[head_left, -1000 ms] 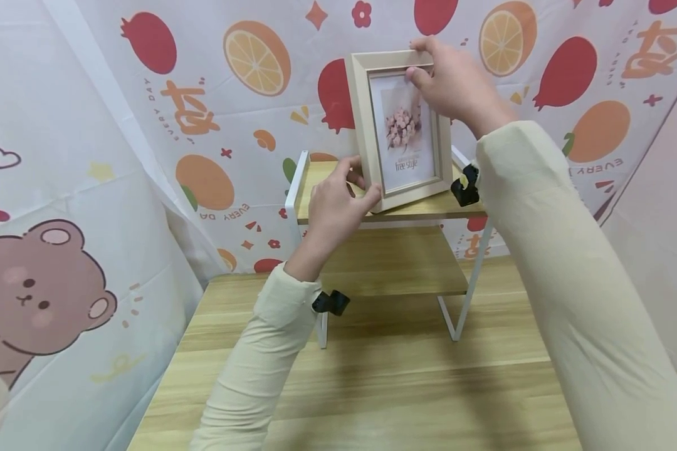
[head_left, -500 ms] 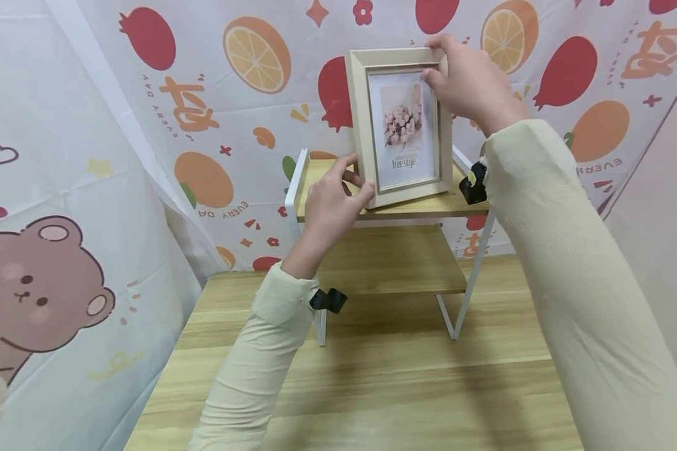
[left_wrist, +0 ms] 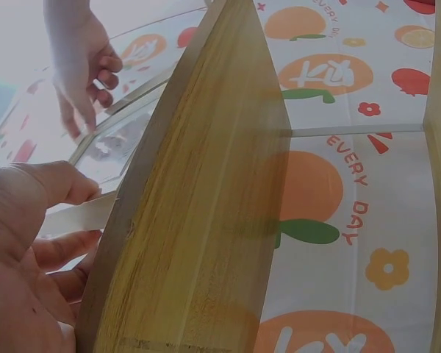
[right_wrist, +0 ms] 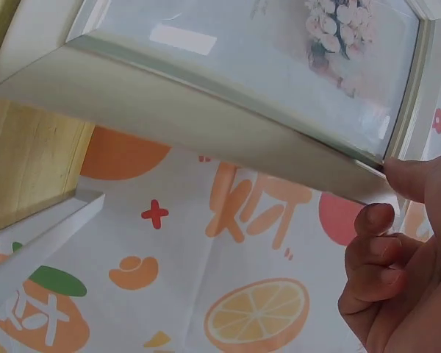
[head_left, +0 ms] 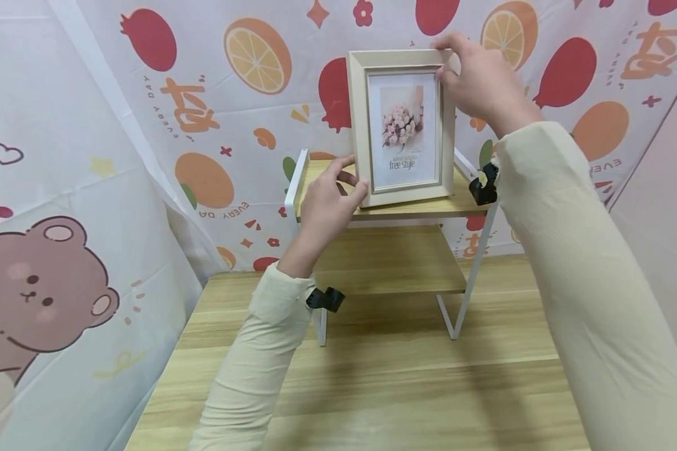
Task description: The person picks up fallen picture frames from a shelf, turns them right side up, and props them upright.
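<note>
A cream picture frame, with a flower picture behind its glass, stands nearly upright on the upper board of a small wood-and-white-metal shelf. My left hand pinches its lower left corner between thumb and fingers. At the upper right corner, my right hand holds the frame, thumb on the front and fingertips behind the top edge. The right wrist view shows that thumb at the frame's corner, with the other fingers of the hand curled. The frame's back is hidden.
Below is a lower board, and the shelf's metal legs stand on a wood-grain table. A fruit-printed curtain hangs close behind. A white curtain with a bear hangs at the left. Black wrist mounts project from both sleeves.
The frame has turned from a tilt to more upright and now faces more squarely forward. My right hand has shifted right along its top with it; the left has moved slightly left.
</note>
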`<state>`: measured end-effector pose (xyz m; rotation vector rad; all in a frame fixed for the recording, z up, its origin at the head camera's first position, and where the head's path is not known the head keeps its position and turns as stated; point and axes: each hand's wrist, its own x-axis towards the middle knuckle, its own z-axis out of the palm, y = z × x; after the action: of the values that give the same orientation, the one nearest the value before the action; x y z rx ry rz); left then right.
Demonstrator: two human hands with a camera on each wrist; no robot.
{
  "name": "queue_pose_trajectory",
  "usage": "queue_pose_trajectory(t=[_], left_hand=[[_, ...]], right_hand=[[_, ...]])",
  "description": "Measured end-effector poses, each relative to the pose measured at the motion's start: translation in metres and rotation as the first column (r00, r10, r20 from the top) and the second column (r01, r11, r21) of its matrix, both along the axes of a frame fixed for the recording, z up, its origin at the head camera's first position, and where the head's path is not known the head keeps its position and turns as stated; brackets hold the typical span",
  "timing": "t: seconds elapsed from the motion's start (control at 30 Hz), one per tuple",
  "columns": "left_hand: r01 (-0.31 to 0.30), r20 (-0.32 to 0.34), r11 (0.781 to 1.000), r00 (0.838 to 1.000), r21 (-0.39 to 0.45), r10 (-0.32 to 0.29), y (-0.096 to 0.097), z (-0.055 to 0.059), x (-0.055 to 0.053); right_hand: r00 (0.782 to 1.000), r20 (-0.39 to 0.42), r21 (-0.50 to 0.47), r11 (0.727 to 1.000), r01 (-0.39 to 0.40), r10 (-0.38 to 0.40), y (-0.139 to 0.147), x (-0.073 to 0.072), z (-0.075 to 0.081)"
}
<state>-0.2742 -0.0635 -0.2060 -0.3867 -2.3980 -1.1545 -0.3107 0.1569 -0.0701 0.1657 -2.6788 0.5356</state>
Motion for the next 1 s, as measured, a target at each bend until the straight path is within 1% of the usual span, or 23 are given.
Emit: queue_pose_trajectory(t=[0.23,0.4,0.63,0.83,1.0], left_hand=[[0.000,0.011,1.000,1.000,0.007,0.000,0.000,0.000,-0.001],[-0.028,0.003,1.000,1.000,-0.001,0.028,0.000,0.000,-0.001],[-0.056,-0.010,0.998,0.998,-0.021,0.056,0.000,0.000,-0.002],[-0.058,-0.013,0.998,0.998,-0.023,0.058,0.000,0.001,-0.001],[-0.066,-0.015,0.997,0.998,-0.027,0.066,0.001,0.001,-0.001]], right_hand=[[0.999,0.031,-0.049,0.999,-0.010,0.011,0.004,0.001,-0.004],[0.999,0.041,-0.069,0.997,-0.024,0.027,0.002,0.005,-0.007],[1.000,0.012,-0.053,0.998,-0.028,0.028,0.001,0.009,-0.009],[0.999,-0.009,-0.051,0.998,-0.039,0.039,0.001,0.011,-0.010],[0.999,-0.012,-0.058,0.998,-0.037,0.036,0.001,0.010,-0.011]])
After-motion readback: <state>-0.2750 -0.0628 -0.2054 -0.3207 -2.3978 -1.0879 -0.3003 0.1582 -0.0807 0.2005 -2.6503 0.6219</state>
